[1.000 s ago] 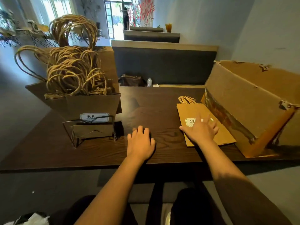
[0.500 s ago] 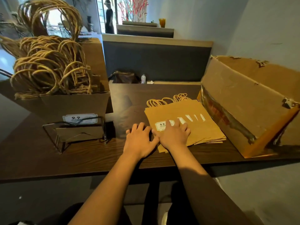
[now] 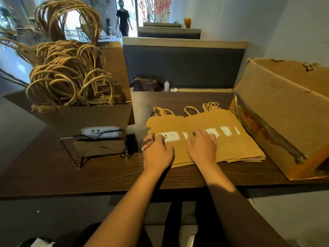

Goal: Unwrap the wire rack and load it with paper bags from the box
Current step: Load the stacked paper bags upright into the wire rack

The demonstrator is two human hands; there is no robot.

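Wire rack [image 3: 99,150]: packed with upright paper bags [image 3: 74,97].
Box [image 3: 284,111]: contents hidden.
Fanned bags [image 3: 222,145]: left hand [image 3: 157,153] and right hand [image 3: 202,148] rest flat, fingers apart.

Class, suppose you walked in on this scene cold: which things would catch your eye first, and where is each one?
First, the wire rack on the table's left, crammed with paper bags whose twine handles loop high. Next, the fanned stack of flat bags at centre, with the left hand and right hand resting on it. Finally, the torn cardboard box lies tipped on the right.
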